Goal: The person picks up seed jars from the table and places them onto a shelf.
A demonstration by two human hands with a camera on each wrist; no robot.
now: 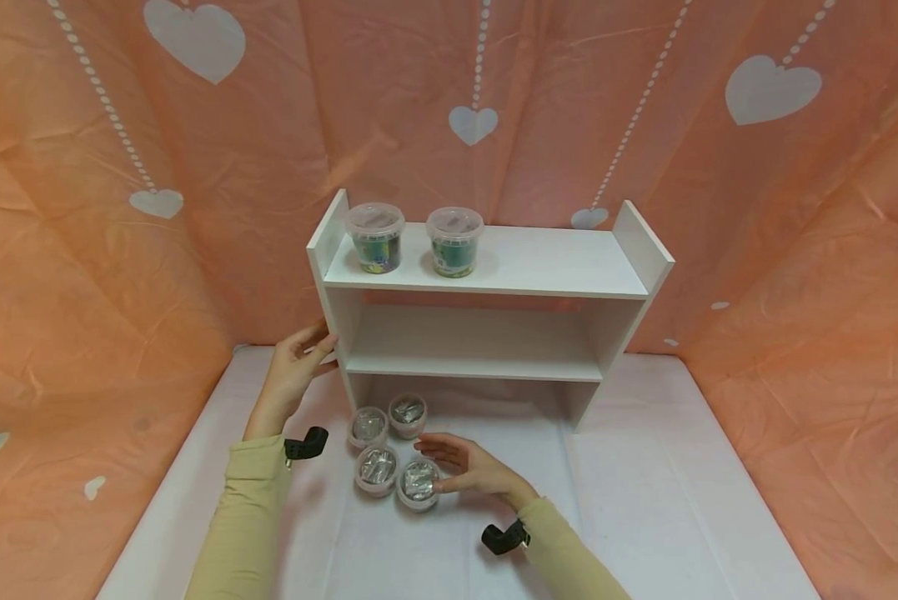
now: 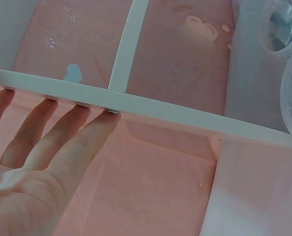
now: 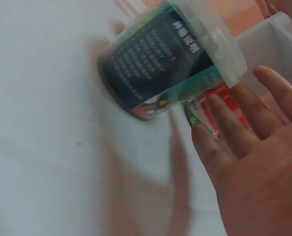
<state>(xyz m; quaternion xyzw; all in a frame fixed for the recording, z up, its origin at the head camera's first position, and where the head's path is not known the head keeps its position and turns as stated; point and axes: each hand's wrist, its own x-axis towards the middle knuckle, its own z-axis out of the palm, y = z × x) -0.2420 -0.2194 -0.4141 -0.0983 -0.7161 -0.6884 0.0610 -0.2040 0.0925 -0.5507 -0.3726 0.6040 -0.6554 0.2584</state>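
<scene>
My left grip (image 1: 291,369), spread, touched the shelf (image 1: 486,340), probably to steady it. My right grip (image 1: 486,473) was spread beside the nearest tub (image 1: 417,485), seemingly to suit its width.

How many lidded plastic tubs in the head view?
6. Atop the white shelf unit: left tub, right tub. On the white tabletop near its left end: back-left tub, back-right tub, front-left tub, front-right tub. More could hide behind the white shelf unit.

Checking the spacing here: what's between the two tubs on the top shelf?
Just bare white board, with nothing standing between the left tub and right tub, as the head view shows.
</scene>
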